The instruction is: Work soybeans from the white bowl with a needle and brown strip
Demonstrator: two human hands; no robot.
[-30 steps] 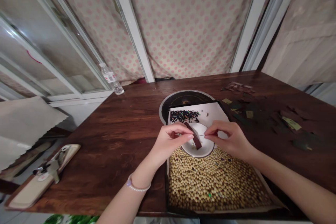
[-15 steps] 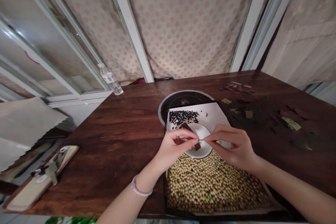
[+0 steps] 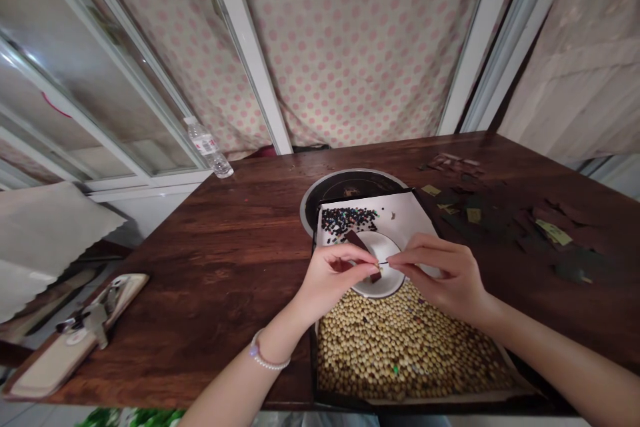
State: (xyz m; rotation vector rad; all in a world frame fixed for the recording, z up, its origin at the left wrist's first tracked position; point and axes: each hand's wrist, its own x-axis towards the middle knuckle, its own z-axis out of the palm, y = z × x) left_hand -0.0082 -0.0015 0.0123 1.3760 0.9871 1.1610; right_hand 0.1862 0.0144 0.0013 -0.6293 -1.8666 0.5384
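Over a white plate (image 3: 387, 285) with a dark rim, my left hand (image 3: 337, 273) and my right hand (image 3: 443, 273) meet with pinched fingers, their tips slightly apart. A short, thin dark cord (image 3: 384, 263) runs from the right fingertips toward the left ones. Something tiny and yellowish shows at my left fingertips, too small to name. A dark brown strip (image 3: 357, 240) lies across the plate, partly behind my left hand. The plate stands in a paper-lined tray (image 3: 400, 205), with many pale round beads (image 3: 395, 347) in front and small black beads (image 3: 345, 220) behind.
A round dark mat (image 3: 320, 190) lies partly under the tray. Brown and dark scraps (image 3: 565, 213) and yellowish labels (image 3: 553, 232) are scattered at the right. A plastic bottle (image 3: 207, 147) stands beyond the table's far left edge. A long beige tray (image 3: 55, 363) with metal items sits at the left edge.
Both hands keep almost the same pinched pose over the plate, with only slight finger movement. The whole view has shifted a little.
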